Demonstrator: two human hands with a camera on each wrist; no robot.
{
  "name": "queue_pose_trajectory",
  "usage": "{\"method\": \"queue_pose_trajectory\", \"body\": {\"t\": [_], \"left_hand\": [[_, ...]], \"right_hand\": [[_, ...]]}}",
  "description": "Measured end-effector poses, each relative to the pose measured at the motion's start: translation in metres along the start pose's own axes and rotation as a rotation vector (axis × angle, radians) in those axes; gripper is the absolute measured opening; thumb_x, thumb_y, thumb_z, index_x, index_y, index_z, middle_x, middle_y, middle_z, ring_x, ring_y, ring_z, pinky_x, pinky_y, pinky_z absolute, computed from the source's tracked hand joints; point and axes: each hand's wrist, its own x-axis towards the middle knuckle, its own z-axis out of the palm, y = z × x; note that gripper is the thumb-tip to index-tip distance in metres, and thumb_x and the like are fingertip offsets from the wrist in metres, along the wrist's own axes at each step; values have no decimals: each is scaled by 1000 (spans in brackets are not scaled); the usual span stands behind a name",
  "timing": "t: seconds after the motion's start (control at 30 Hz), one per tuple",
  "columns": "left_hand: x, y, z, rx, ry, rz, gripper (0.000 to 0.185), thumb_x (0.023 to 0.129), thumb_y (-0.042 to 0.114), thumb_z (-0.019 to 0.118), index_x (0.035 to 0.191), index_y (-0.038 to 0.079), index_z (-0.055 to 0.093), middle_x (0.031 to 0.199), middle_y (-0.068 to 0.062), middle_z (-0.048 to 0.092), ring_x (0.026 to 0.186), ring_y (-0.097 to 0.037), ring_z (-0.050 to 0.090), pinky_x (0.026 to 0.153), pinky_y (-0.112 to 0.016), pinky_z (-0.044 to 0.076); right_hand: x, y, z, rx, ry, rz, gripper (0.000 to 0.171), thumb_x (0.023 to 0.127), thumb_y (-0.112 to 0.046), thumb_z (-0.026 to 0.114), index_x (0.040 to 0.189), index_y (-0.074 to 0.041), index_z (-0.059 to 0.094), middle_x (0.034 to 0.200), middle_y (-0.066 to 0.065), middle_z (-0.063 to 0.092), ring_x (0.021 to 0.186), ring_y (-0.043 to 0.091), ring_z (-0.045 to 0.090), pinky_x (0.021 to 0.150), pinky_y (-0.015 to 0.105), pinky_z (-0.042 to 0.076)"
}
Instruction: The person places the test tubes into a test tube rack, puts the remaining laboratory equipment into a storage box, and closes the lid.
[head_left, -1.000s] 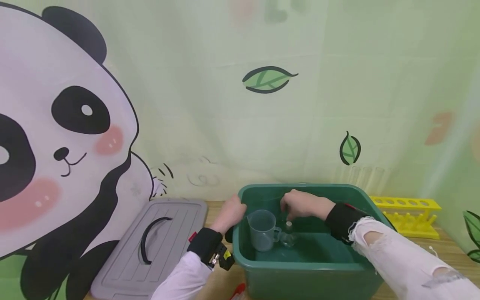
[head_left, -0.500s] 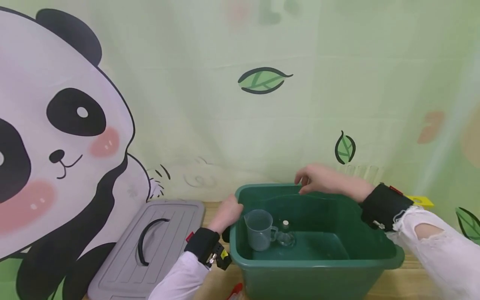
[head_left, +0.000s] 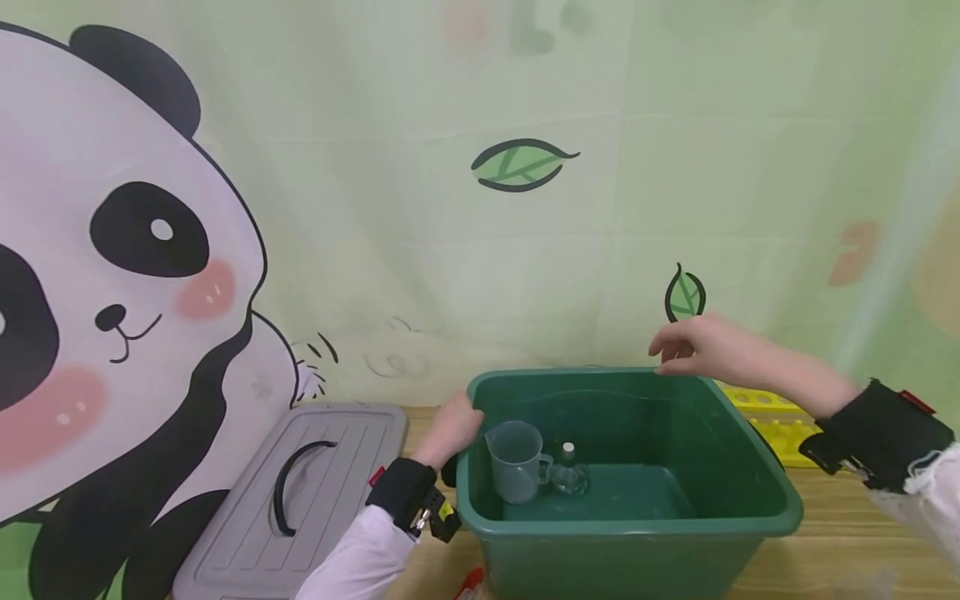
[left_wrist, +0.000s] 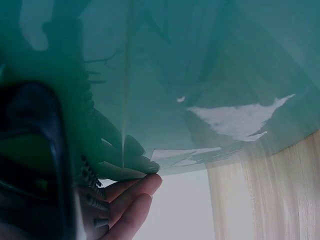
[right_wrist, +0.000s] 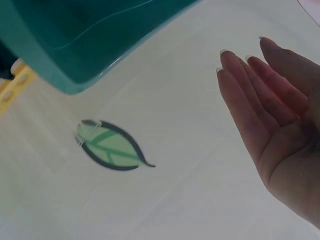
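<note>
A green plastic tub (head_left: 630, 523) stands on the wooden table. Inside, at its left end, a clear measuring cup (head_left: 516, 460) stands beside a small clear glass flask (head_left: 567, 473). My left hand (head_left: 453, 429) rests against the tub's left outer wall; in the left wrist view its fingers (left_wrist: 135, 200) lie fairly straight just under the tub's rim (left_wrist: 165, 100). Above the tub's back right corner hovers my right hand (head_left: 697, 346), holding nothing. The right wrist view shows the right hand (right_wrist: 270, 125) with straight fingers, apart from the tub's corner (right_wrist: 75, 45).
A grey lid (head_left: 300, 492) with a black handle lies left of the tub. A yellow test tube rack (head_left: 772, 417) stands behind the tub's right end. A curtain with a panda and leaves hangs close behind. Something red (head_left: 471, 583) peeks out at the bottom edge.
My right hand has come up out of the tub, away from the flask, and moved right above the back right corner. The flask stays standing inside. The left hand has not moved.
</note>
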Motion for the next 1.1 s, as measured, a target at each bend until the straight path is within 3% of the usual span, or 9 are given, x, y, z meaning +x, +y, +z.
{"method": "queue_pose_trajectory", "body": {"t": [0.23, 0.53, 0.77, 1.1], "left_hand": [[-1, -2, 1, -4, -3, 18, 11, 84, -1, 40, 76, 2, 47, 66, -5, 43, 59, -19, 49, 54, -30, 45], [0, 0, 0, 12, 3, 16, 12, 84, 0, 41, 74, 2, 48, 66, -5, 45, 58, -18, 49, 54, -29, 45], [2, 1, 0, 30, 12, 67, 13, 83, -1, 41, 73, 3, 49, 66, -5, 46, 58, -17, 49, 54, -29, 44], [3, 2, 1, -6, -13, 43, 12, 84, -1, 41, 78, 0, 51, 68, -5, 47, 60, -18, 50, 55, -29, 45]], "right_hand": [[-26, 21, -7, 26, 29, 93, 18, 80, -2, 67, 97, 4, 62, 81, 1, 63, 71, 15, 58, 64, 29, 49], [-68, 52, -7, -53, 109, 189, 14, 81, -4, 65, 93, 4, 64, 80, 0, 63, 67, 15, 58, 60, 31, 49], [-100, 76, 8, -55, 36, 323, 16, 85, -6, 61, 93, 8, 62, 78, 3, 63, 66, 18, 58, 56, 33, 49], [-146, 102, 38, -71, -33, 464, 21, 83, -10, 63, 90, 9, 61, 78, 9, 63, 67, 22, 58, 58, 38, 49]]}}
